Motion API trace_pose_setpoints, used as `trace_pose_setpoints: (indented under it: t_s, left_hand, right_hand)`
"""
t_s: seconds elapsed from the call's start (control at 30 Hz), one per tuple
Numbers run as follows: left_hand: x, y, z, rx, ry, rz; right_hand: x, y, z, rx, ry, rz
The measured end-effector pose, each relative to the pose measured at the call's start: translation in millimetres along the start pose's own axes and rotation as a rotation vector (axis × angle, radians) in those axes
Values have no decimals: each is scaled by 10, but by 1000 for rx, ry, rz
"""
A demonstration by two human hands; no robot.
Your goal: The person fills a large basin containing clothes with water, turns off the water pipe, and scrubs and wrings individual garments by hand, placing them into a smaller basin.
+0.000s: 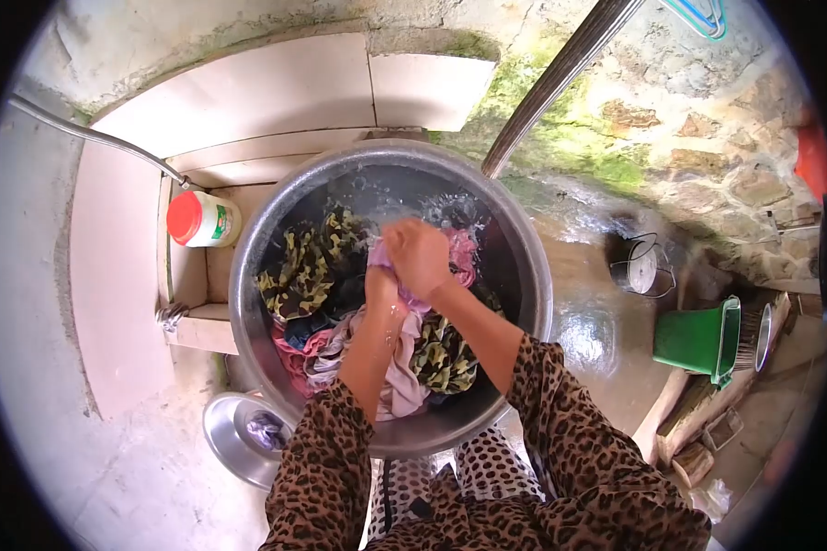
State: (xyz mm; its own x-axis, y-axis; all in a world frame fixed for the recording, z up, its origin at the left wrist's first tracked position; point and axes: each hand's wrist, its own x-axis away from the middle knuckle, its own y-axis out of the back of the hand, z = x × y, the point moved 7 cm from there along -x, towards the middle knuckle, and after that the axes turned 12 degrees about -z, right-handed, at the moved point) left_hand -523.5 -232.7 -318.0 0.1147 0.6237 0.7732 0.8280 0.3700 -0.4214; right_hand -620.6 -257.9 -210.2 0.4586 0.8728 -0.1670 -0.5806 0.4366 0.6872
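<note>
A large metal basin holds water and a heap of clothes. Both hands are close together over its middle, closed on a pink-purple cloth. My left hand is lower and to the left, its fingers wrapped round the cloth. Above and to the right, my right hand grips the same cloth. Camouflage cloth lies at the left in the basin, and another camouflage piece is near my right forearm. Pale pink cloth lies below my hands. Water splashes behind them.
A red-lidded white jar stands on the tiled ledge at left. A smaller metal bowl sits lower left. At right are a small metal pail, a green bucket and wood pieces. A dark pole slants behind the basin.
</note>
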Motion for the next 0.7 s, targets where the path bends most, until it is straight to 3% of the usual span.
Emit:
trace_pose_setpoints:
  t_s: [0.1,0.13,0.17,0.2,0.27,0.3,0.4,0.43,0.53,0.57,0.67,0.7]
  left_hand:
    - [148,-181,-87,-68,15,29]
    - [114,-121,-223,-226,-48,-129]
    - [7,-84,-240,-150,-49,-41]
    - [-144,1,-257,-74,-53,50]
    - [-266,262,-309,-227,57,-75]
    - [-238,335,-321,-233,114,-144]
    - [-218,483,-226,-131,179,-199]
    - [-235,489,-173,-92,178,-176]
    - [-167,467,-148,-99,156,-145]
    - [-152,441,-156,-101,147,-133]
    - [9,232,-189,-156,165,-130]
    - [61,176,-176,-178,181,-138]
  right_hand:
    - [-230,3,-637,299,-36,109]
    - [-156,-257,-1133,383,25,55]
    - [-80,-462,-1552,336,155,5]
    - [-84,-296,-1714,260,-22,-56]
    - [43,-8,-1924,99,-397,-198]
    - [148,26,-1955,131,-475,-222]
    - [419,-296,-1751,453,-138,-15]
    - [468,-491,-1639,350,149,253]
    - [514,-487,-1649,447,305,457]
    - [488,-601,-1946,545,-3,497]
    - [270,-623,-1685,212,-27,36]
    - [249,-524,-1327,13,-73,78]
